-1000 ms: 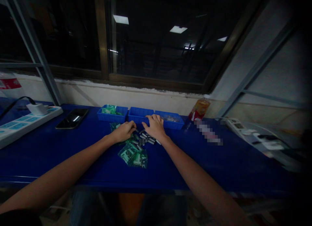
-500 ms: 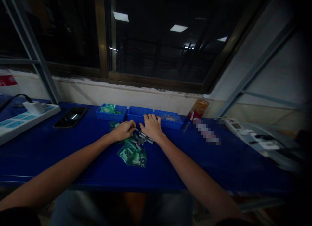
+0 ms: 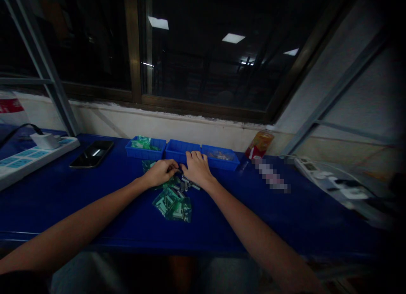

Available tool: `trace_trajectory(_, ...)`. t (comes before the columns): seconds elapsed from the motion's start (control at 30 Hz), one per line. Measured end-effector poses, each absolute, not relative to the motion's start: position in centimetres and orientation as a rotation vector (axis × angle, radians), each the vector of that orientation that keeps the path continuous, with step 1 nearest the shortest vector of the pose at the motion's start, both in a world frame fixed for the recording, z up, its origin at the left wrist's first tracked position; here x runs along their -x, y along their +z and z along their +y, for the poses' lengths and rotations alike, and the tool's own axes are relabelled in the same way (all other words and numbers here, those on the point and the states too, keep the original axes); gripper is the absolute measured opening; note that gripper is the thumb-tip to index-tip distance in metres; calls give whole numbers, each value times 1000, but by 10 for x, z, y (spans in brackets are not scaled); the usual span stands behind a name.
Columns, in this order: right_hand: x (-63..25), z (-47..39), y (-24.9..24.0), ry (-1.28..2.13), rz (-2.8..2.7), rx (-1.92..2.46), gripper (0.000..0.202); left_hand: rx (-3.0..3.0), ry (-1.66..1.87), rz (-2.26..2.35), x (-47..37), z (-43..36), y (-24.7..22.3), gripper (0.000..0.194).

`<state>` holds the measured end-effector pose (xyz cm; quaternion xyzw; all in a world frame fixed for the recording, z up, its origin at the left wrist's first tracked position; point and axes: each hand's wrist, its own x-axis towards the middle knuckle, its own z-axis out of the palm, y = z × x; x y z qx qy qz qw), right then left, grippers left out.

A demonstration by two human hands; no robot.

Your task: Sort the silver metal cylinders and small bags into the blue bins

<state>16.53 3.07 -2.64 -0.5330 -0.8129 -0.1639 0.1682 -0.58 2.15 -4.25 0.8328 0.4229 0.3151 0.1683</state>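
Note:
My left hand [image 3: 161, 172] is closed, thumb and fingers pinched together at the upper left of a pile of small metal cylinders [image 3: 185, 183]; what they hold is too small to name. Just right of it, my right hand [image 3: 196, 167] is spread palm down over the pile's upper right side, in front of the middle blue bin [image 3: 182, 147]. Green plastic bags [image 3: 173, 204] with pale pieces inside lie on the near side of the cylinders. Another green bag [image 3: 147, 164] is partly covered by my left hand.
A left blue bin [image 3: 142, 153] holds green bags; a right blue bin [image 3: 222, 162] holds small pieces. A phone [image 3: 91, 153] and a power strip [image 3: 38, 156] lie left on the blue table [image 3: 127, 218]. A red and orange package [image 3: 260, 145] stands right, near another power strip [image 3: 330, 180].
My right hand has shifted slightly left and down, its fingers still spread over the pile. My left hand remains at nearly the same spot, fingers pinched.

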Motion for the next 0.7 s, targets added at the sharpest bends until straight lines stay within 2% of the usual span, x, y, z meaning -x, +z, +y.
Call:
trace_trajectory(0.43, -158, 28, -24, -442, -2272, 1376, 41, -2316, 1097, 1281, 9, 21, -39, 15)
trace_trajectory(0.7, -155, 21, -14, -326, -2406, 1120, 30, -1844, 1388, 1230, 10, 29, -45, 21)
